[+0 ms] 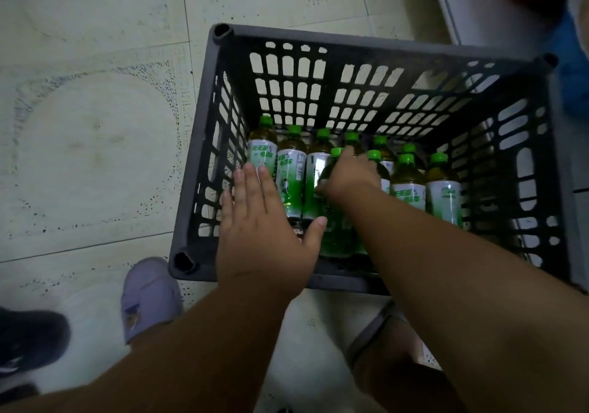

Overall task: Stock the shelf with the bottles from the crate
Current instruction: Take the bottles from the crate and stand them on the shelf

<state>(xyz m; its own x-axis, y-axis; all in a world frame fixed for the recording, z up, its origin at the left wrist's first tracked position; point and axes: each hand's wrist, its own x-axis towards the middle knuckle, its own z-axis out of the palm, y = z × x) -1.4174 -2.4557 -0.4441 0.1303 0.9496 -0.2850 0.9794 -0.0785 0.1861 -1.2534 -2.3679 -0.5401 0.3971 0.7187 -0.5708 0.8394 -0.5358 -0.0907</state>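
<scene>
A dark grey slatted crate (204,164) stands on the tiled floor, seen from above. Several green-capped tea bottles with white-and-green labels (409,186) stand upright in it. My right hand (350,176) reaches down into the crate and is wrapped around the upper part of one bottle (336,231) near the middle. My left hand (261,224) hovers flat over the crate's near-left side, fingers spread, holding nothing. No shelf shows clearly in this view.
Pale floor tiles (95,125) stretch to the left. My feet in lilac slippers (146,298) stand at the crate's near edge. A dark shoe (28,339) sits at the lower left. A white ledge and blue and red items (573,71) lie at the upper right.
</scene>
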